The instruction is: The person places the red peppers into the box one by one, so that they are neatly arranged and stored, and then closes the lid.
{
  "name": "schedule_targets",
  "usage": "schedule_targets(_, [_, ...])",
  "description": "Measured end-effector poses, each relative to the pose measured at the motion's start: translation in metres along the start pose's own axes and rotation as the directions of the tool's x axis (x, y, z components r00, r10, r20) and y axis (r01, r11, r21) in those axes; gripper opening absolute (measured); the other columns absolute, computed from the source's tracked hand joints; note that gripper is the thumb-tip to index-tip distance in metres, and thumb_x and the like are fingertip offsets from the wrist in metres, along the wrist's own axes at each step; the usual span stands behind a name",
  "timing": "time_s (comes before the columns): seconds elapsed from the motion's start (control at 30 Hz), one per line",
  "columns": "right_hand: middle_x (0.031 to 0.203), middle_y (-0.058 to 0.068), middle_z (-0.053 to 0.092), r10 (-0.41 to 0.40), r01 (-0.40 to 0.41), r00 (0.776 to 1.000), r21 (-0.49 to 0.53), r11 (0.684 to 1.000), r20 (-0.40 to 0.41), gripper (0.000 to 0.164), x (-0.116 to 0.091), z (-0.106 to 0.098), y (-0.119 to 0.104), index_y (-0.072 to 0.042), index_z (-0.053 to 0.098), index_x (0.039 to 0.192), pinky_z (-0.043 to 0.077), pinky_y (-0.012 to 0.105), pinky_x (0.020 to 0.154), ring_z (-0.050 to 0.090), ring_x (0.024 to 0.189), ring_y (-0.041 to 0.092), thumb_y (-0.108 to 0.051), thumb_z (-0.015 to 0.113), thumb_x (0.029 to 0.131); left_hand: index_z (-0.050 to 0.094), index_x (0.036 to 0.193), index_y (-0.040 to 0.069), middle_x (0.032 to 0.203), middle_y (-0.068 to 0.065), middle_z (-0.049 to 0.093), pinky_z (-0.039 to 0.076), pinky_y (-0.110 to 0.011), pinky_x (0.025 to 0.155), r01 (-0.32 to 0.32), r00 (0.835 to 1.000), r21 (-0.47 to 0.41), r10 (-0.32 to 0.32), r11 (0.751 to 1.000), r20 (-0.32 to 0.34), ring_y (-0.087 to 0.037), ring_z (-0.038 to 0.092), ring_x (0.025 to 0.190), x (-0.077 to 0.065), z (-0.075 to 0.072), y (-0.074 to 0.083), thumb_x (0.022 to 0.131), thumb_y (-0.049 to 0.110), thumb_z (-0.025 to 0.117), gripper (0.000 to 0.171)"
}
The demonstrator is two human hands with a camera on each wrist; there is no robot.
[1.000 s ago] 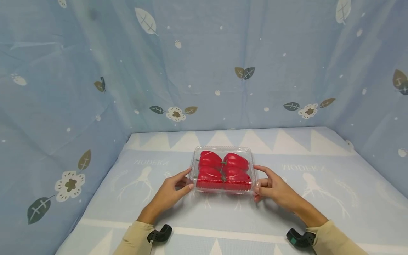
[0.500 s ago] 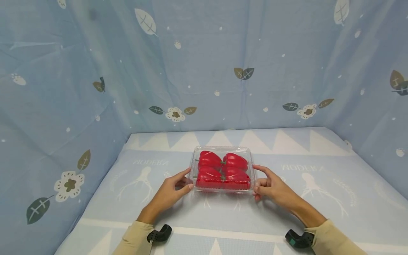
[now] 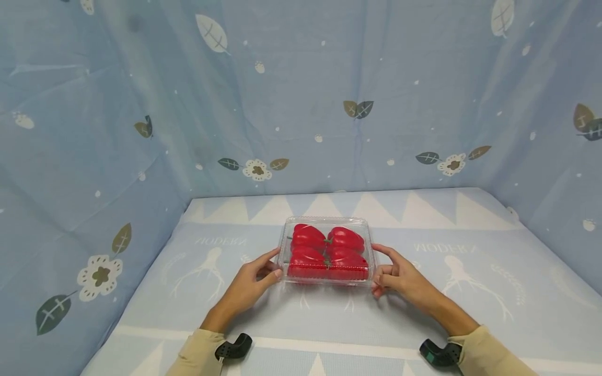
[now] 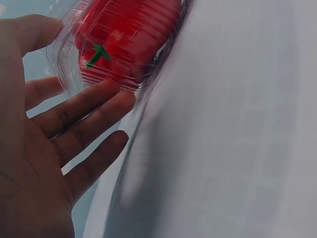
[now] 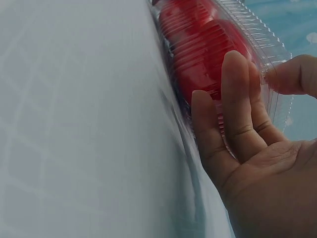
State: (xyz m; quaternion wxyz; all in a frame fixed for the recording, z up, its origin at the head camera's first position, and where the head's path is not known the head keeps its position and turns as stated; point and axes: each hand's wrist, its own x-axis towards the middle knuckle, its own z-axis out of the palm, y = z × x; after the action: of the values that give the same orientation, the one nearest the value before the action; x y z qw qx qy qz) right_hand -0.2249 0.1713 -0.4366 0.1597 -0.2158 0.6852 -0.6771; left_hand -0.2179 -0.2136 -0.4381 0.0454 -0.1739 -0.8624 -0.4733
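Note:
A clear plastic clamshell box (image 3: 329,220) with its lid down lies on the table, holding several red bell peppers (image 3: 346,239) with green stems. At its left edge my left hand (image 3: 248,283) holds the rim between thumb and fingers; the left wrist view shows the thumb tip on the rim and the other fingers spread along the ribbed side wall. My right hand (image 3: 409,282) pinches the right rim, with the index finger reaching farther along that side. In the right wrist view, the right thumb (image 5: 292,74) presses the rim and the remaining fingers lie against the wall.
A pale blue patterned cloth (image 3: 329,324) covers the table. Blue fabric walls (image 3: 301,94) with leaf and flower prints rise at the back and both sides. Black wrist mounts (image 3: 235,347) sit by the beige sleeves (image 3: 199,355).
The box and both hands stay practically in place; the whole head view shifts very slightly, moving everything a few pixels left.

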Motion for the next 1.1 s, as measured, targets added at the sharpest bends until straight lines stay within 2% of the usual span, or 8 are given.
schedule_targets(0.13, [0.083, 0.017, 0.062, -0.007, 0.007, 1.000, -0.004, 1.000, 0.002, 0.077, 0.000, -0.001, 0.000, -0.002, 0.009, 0.157, 0.060, 0.041, 0.074, 0.068, 0.073, 0.025, 0.003, 0.055, 0.096, 0.057, 0.142, 0.012, 0.101, 0.000, 0.070, 0.054, -0.037, 0.089, -0.015, 0.999, -0.017, 0.014, 1.000, -0.045, -0.015, 0.067, 0.093, 0.000, 0.000, 0.003, 0.096, 0.020, 0.071, 0.049])
schedule_targets(0.23, [0.083, 0.018, 0.062, -0.013, 0.013, 1.000, -0.010, 1.000, 0.005, 0.076, 0.000, -0.001, 0.000, -0.002, 0.009, 0.157, 0.059, 0.041, 0.073, 0.067, 0.071, 0.025, 0.004, 0.054, 0.096, 0.060, 0.137, 0.011, 0.098, 0.001, 0.069, 0.054, -0.035, 0.085, -0.004, 0.997, -0.028, 0.002, 1.000, -0.073, -0.014, 0.066, 0.090, 0.000, 0.001, 0.004, 0.095, 0.017, 0.072, 0.045])
schedule_targets(0.4, [0.084, 0.018, 0.063, -0.006, 0.006, 1.000, -0.008, 1.000, -0.003, 0.076, 0.000, 0.000, 0.001, -0.002, 0.009, 0.157, 0.060, 0.042, 0.074, 0.068, 0.073, 0.024, 0.003, 0.054, 0.097, 0.058, 0.132, 0.009, 0.094, -0.004, 0.067, 0.054, -0.031, 0.079, 0.036, 0.998, -0.126, -0.042, 0.991, -0.037, -0.021, 0.067, 0.085, 0.001, 0.002, 0.005, 0.096, 0.016, 0.069, 0.038])
schedule_targets(0.53, [0.086, 0.016, 0.063, 0.014, -0.014, 1.000, -0.007, 1.000, -0.013, 0.076, 0.000, 0.000, 0.001, -0.003, 0.009, 0.158, 0.059, 0.043, 0.078, 0.068, 0.077, 0.025, 0.002, 0.055, 0.097, 0.050, 0.131, 0.000, 0.091, -0.014, 0.064, 0.057, -0.034, 0.079, 0.039, 0.999, -0.290, -0.034, 0.956, 0.024, -0.027, 0.069, 0.082, 0.002, 0.003, 0.003, 0.099, 0.010, 0.064, 0.037])
schedule_targets(0.7, [0.087, 0.016, 0.062, 0.016, -0.017, 1.000, -0.021, 1.000, -0.018, 0.076, 0.000, 0.000, 0.000, -0.004, 0.010, 0.158, 0.059, 0.042, 0.079, 0.069, 0.077, 0.027, 0.001, 0.055, 0.097, 0.043, 0.131, -0.008, 0.087, -0.020, 0.061, 0.059, -0.041, 0.080, 0.030, 0.998, -0.441, -0.006, 0.897, 0.055, -0.024, 0.067, 0.080, 0.004, 0.006, -0.001, 0.098, 0.002, 0.060, 0.038])
schedule_targets(0.83, [0.087, 0.016, 0.063, 0.011, -0.011, 1.000, -0.020, 1.000, -0.013, 0.077, -0.001, 0.000, 0.000, -0.004, 0.009, 0.158, 0.059, 0.042, 0.079, 0.069, 0.077, 0.027, 0.001, 0.055, 0.097, 0.042, 0.130, -0.008, 0.086, -0.019, 0.061, 0.059, -0.041, 0.079, 0.044, 0.998, -0.484, -0.017, 0.874, 0.060, -0.021, 0.067, 0.079, 0.005, 0.008, -0.004, 0.097, 0.000, 0.061, 0.039])
schedule_targets(1.1, [0.087, 0.017, 0.062, 0.011, -0.011, 1.000, -0.022, 1.000, -0.010, 0.077, -0.001, 0.000, 0.000, -0.004, 0.009, 0.158, 0.059, 0.043, 0.080, 0.069, 0.077, 0.028, 0.001, 0.054, 0.097, 0.040, 0.132, -0.004, 0.086, -0.014, 0.061, 0.058, -0.044, 0.081, 0.098, 0.995, -0.518, -0.067, 0.849, 0.079, -0.023, 0.067, 0.081, 0.005, 0.009, -0.005, 0.096, 0.001, 0.058, 0.041])
